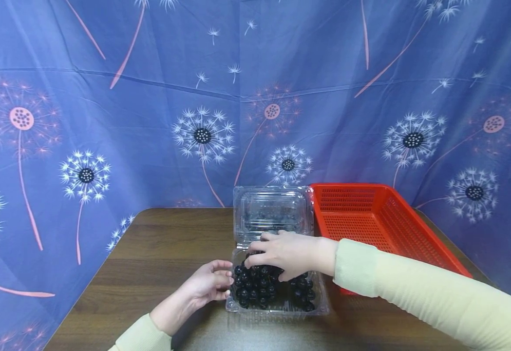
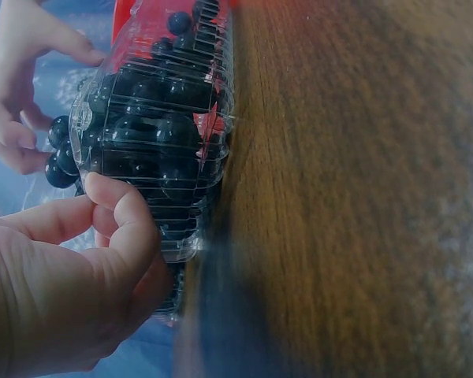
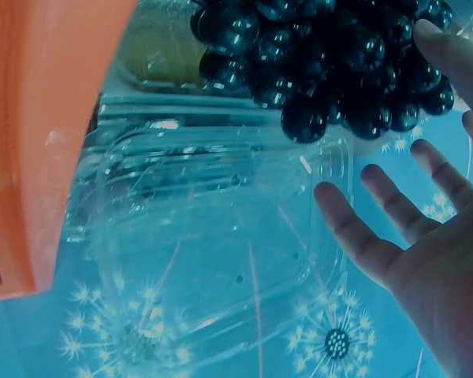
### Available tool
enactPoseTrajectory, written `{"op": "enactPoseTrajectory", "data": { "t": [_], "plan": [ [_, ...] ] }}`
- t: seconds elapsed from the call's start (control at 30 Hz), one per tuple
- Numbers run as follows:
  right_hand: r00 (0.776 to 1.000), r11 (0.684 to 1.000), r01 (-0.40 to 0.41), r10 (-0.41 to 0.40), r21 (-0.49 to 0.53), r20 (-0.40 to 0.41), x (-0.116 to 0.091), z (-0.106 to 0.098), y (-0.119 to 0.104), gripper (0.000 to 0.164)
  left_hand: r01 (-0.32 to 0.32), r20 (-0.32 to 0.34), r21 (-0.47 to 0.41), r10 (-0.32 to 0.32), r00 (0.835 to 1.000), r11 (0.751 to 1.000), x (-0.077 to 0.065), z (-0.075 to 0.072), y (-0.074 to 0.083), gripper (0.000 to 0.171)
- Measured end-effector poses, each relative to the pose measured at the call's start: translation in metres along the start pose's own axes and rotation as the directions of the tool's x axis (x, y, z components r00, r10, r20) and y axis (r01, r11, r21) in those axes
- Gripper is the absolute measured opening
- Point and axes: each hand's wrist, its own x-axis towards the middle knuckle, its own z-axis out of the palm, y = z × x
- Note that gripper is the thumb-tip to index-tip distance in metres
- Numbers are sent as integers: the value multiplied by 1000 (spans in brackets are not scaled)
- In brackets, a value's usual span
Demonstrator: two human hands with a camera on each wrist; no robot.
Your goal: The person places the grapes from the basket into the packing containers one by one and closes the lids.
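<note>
A clear plastic clamshell box (image 1: 277, 312) stands on the table with its lid (image 1: 273, 209) flipped back. Dark, shiny grapes (image 1: 255, 287) in a bunch fill much of it, and some rise above the rim in the left wrist view. At the box's left edge, my left hand (image 1: 209, 285) pinches the rim between thumb and fingers. My right hand (image 1: 288, 253) reaches over the box from the right. Its fingers are spread and apart from the grapes in the right wrist view, while the thumb (image 3: 445, 55) lies against or just before the bunch.
A red perforated plastic basket (image 1: 391, 195) stands to the right of the box, close beside the lid. Under everything is a brown wooden table (image 1: 150, 263). A blue cloth (image 1: 150, 122) with dandelion prints hangs behind the table.
</note>
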Motion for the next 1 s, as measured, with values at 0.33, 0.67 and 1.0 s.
{"op": "enactPoseTrajectory", "data": {
  "t": [0.33,0.67,1.0],
  "plan": [
    [994,998,-27,20,-59,-107,-12,-8,19,72,3,-2,-3,-3,1000,1000,-2,1,1,49],
    [978,991,-84,62,-105,-198,-18,-13,47,64,-4,-22,13,5,1000,1000,-3,2,0,50],
    [948,978,-179,140,-112,-287,-18,-8,74,63,-14,-30,18,15,999,1000,-6,2,-2,52]
  ]
}}
